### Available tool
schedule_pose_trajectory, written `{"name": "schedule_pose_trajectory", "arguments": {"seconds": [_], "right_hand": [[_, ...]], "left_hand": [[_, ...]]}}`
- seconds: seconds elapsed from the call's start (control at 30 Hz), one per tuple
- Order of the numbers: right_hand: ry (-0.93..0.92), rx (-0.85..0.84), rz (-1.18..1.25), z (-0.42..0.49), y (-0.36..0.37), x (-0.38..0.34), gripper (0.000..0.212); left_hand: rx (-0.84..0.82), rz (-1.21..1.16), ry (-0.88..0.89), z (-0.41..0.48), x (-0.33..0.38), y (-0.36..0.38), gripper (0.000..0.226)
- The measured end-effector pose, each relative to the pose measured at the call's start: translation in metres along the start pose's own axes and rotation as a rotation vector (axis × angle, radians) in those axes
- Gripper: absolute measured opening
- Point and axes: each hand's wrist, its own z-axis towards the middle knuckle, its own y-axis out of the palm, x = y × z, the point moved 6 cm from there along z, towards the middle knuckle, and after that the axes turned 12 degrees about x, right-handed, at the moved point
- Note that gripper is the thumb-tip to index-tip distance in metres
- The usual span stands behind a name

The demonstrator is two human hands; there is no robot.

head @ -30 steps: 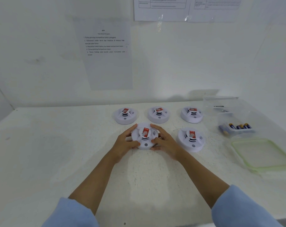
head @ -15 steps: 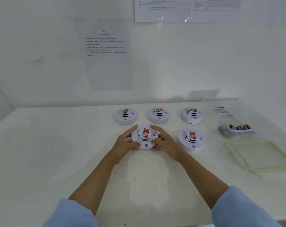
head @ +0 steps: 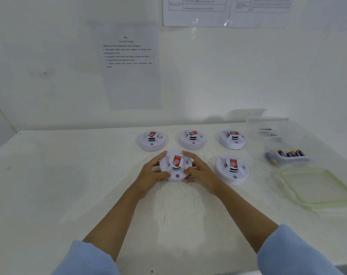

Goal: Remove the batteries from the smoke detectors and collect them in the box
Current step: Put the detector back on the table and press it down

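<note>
— Both hands frame one device: left hand (head: 151, 176) and right hand (head: 201, 173) are curled around the rim of a white smoke detector (head: 176, 165), fingers on its far edge and thumbs on its near edge, at the middle of the white worktop (head: 69, 195). Whether it rests on the surface or is slightly lifted cannot be told.

— And the others?

— Three detectors sit in a row toward the back edge: left (head: 151, 140), middle (head: 192, 139), right (head: 232, 139). A fifth detector (head: 232, 169) lies just beside the right hand, apart from it. All show a red label on top.

— Where is the box?

— Toward the worktop's right edge: a clear box (head: 285, 153) holding several batteries (head: 290, 153), with a second clear container (head: 267, 126) behind it at the back right corner. A green-rimmed lid (head: 315, 187) lies flat nearer the front, along the right edge.

— Open room?

— The worktop's whole left half is bare, as is the strip between the forearms and the front edge. Light blue sleeves (head: 287, 253) cross that front edge. White walls close in at the back and on both sides; printed sheets (head: 129, 64) hang on the back wall.
</note>
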Motion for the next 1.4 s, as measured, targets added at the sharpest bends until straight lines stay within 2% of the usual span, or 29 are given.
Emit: {"name": "schedule_pose_trajectory", "arguments": {"seconds": [0.3, 0.53, 0.7, 0.93, 1.13, 1.23, 1.33, 1.4], "right_hand": [[-0.011, 0.006, -0.016, -0.001, 0.000, -0.001, 0.050], [-0.103, 0.071, -0.086, -0.005, -0.001, -0.003, 0.049], [-0.141, 0.049, -0.110, -0.007, -0.001, -0.004, 0.052], [-0.141, 0.105, -0.313, -0.001, -0.003, 0.001, 0.051], [-0.094, 0.036, -0.395, 0.006, -0.004, 0.000, 0.053], [-0.148, 0.111, -0.390, 0.015, -0.007, -0.021, 0.053], [-0.187, 0.166, -0.347, 0.037, 0.000, -0.048, 0.059], [-0.177, 0.145, -0.360, 0.055, 0.014, -0.056, 0.064]], "left_hand": [[0.003, 0.014, -0.004, -0.001, 0.000, 0.001, 0.066], [0.025, 0.015, -0.017, 0.001, 0.001, 0.002, 0.064], [0.030, 0.154, 0.006, 0.003, -0.001, -0.001, 0.062], [-0.015, 0.243, -0.032, 0.006, -0.010, -0.007, 0.056], [0.029, 0.491, 0.039, 0.011, -0.007, -0.011, 0.058], [0.109, 0.394, 0.091, 0.022, 0.004, -0.028, 0.059], [0.255, 0.302, 0.051, 0.043, 0.011, -0.058, 0.064], [0.282, 0.279, -0.003, 0.058, 0.009, -0.071, 0.075]]}}
